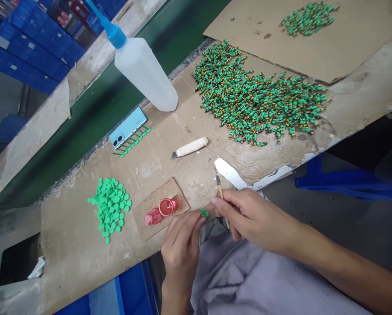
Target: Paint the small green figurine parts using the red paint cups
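My left hand (182,247) is closed in a pinch on a small green part (204,213) at the near edge of the worktable. My right hand (253,216) is closed around a thin wooden-handled pick (219,188), whose metal tip points up and away from me. The two hands nearly touch above a grey cloth (229,271) on my lap. Just left of my left hand lies a cork pad (150,205) carrying red caps (166,207). Farther left sits a pile of green discs (111,205).
A large heap of green-and-yellow parts (258,103) covers the table's far right, and a smaller heap (307,18) lies on cardboard. A white squeeze bottle (143,70), a phone (127,127), a wrapped-handle knife (191,148) and a flat metal blade (230,173) lie between.
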`<state>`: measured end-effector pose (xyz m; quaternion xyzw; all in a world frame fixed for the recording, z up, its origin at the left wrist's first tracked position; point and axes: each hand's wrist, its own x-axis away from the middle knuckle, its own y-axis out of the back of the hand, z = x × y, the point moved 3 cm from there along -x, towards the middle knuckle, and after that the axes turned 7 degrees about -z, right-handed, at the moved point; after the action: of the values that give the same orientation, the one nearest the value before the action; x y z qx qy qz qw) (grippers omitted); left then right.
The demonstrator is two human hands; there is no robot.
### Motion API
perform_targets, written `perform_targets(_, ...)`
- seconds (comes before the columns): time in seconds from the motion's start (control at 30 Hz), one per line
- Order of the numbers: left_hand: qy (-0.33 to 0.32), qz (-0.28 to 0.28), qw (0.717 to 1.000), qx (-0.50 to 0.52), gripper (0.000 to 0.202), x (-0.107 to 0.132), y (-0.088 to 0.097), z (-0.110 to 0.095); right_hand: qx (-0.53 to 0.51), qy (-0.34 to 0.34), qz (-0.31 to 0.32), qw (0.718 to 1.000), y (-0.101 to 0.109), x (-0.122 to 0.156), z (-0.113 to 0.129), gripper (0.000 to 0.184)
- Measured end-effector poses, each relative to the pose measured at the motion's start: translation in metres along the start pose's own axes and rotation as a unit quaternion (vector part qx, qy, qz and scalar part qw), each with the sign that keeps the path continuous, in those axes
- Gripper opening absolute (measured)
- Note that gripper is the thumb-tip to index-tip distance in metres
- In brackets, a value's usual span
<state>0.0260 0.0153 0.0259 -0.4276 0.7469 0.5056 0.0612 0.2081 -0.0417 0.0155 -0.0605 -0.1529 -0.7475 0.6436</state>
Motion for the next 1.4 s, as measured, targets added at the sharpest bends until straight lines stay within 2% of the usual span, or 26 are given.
perform_targets(0.27,0.035,-0.021,0.999,-0.009,0.024,0.004,-0.004,-0.005,-0.007,0.011,0.052,0.999,0.007,-0.007,0.002,0.048)
perform_targets(0.43,0.05,-0.007,0.998,-0.03,0.024,0.003,-0.007,-0.009,-0.018,0.101,0.003,0.995,0.016,-0.012,0.011,0.05)
perform_targets(0.57,0.063,-0.009,0.998,-0.013,0.024,0.005,-0.007,-0.006,-0.057,0.132,-0.036,0.989,0.019,-0.018,0.015,0.036)
perform_targets(0.63,0.07,-0.012,0.997,-0.002,0.024,0.006,-0.007,-0.004,-0.058,0.17,-0.037,0.983,0.017,-0.022,0.015,0.03)
perform_targets(0.8,0.062,-0.032,0.998,0.006,0.026,0.008,-0.008,-0.003,0.033,0.268,0.001,0.963,0.006,-0.028,0.011,0.033)
perform_targets(0.9,0.052,-0.042,0.998,-0.001,0.025,0.009,-0.009,-0.003,0.102,0.308,-0.006,0.946,0.002,-0.03,0.01,0.041)
perform_targets(1.03,0.052,-0.048,0.997,-0.009,0.025,0.01,-0.01,-0.002,0.129,0.321,-0.008,0.938,-0.002,-0.031,0.01,0.043)
perform_targets(1.27,0.043,-0.062,0.997,-0.006,0.023,0.008,-0.011,-0.003,0.121,0.316,0.033,0.941,-0.006,-0.033,0.008,0.046)
perform_targets(1.4,0.044,-0.064,0.997,0.001,0.024,0.009,-0.011,-0.002,0.116,0.349,0.041,0.929,-0.006,-0.034,0.011,0.043)
